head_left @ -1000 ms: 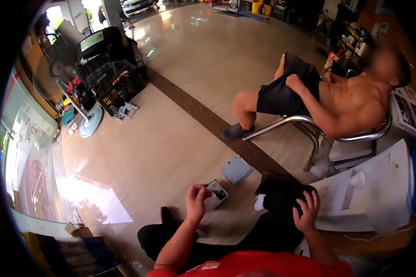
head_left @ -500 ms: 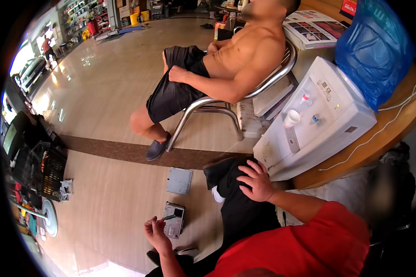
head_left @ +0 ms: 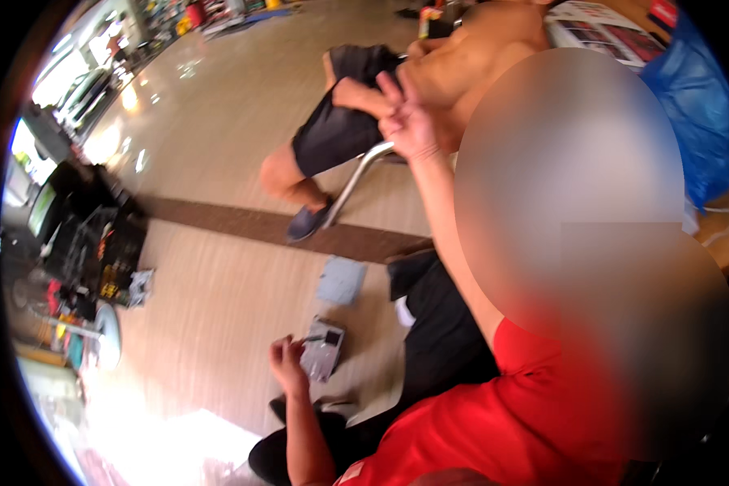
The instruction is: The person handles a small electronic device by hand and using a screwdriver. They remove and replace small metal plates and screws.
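While the left hand (head_left: 288, 361) pinched a slim tool (head_left: 312, 339) and the right hand (head_left: 409, 125) was spread, the metal box (head_left: 322, 363) seemed rigid, best held at left and right edges.

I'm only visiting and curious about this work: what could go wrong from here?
The thin tool in the left hand might slip and scratch the grey box. The grey plate lies on the floor near the black trouser leg, so a careless step could kick it.
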{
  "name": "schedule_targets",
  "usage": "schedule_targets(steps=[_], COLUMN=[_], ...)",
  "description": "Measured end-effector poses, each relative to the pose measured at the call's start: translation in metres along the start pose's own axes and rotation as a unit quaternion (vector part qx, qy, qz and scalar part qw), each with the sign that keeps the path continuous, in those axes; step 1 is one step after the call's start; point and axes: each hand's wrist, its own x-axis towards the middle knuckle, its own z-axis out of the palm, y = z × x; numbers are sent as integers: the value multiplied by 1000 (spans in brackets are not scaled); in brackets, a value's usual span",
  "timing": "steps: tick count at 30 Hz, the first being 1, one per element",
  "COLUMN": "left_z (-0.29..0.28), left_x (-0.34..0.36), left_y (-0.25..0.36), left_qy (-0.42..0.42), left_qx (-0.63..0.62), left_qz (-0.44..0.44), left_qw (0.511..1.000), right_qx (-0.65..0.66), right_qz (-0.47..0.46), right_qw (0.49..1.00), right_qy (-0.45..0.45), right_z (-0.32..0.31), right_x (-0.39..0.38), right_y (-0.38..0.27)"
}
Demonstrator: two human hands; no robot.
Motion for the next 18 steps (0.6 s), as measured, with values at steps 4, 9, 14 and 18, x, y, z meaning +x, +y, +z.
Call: schedule_targets(steps=[4, 9, 14, 18], left_z=[3, 1, 9, 20], left_x=[-2, -7, -10, -13], left_y=[9, 2, 6, 9], left_qy=[10, 27, 30, 27], left_qx=[-23, -17, -32, -37], left_qz=[2, -16, -14, -28], left_qw=[1000, 999, 999, 999], right_qx=[26, 45, 78, 54], right_qz=[1, -23, -37, -65], right_qw=[999, 998, 996, 995], right_qy=[-22, -30, -20, -56], right_z=[-2, -12, -16, -8], right_x=[16, 11, -2, -8], right_y=[11, 6, 4, -16])
